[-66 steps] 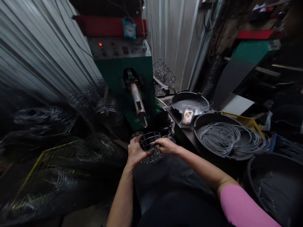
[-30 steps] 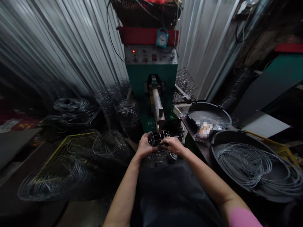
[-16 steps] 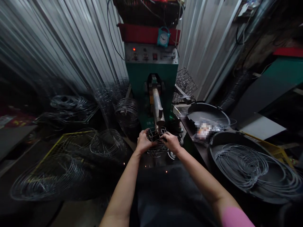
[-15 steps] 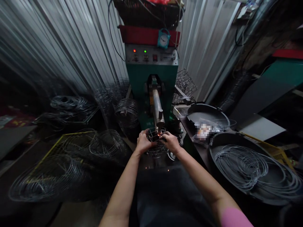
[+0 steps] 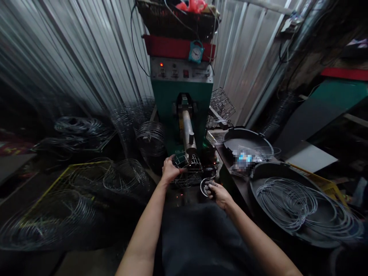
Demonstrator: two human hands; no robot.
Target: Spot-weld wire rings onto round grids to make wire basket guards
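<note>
My left hand (image 5: 170, 171) is closed around the left side of a round wire basket (image 5: 193, 177), thumb along its rim. The basket sits beneath the metal arm and electrode (image 5: 190, 143) of a green spot welding machine (image 5: 163, 96). Lower and to the right, my right hand (image 5: 217, 193) reaches over a small shiny round dish (image 5: 203, 188). Its darkened fingertips are curled together inside the dish's rim; what they pinch, if anything, is too small to make out.
Coils of wire (image 5: 287, 201) lie in a big black pan (image 5: 254, 191) at right, beside a smaller pan (image 5: 247, 134). Stacked wire rings (image 5: 151, 134) and a yellow-edged wire crate (image 5: 61, 178) stand at left. A blue clock (image 5: 196, 51) hangs on the machine.
My right hand has left the basket and moved down to the small dish. The glow at the electrode and the green lamp are gone. My left hand still holds the basket.
</note>
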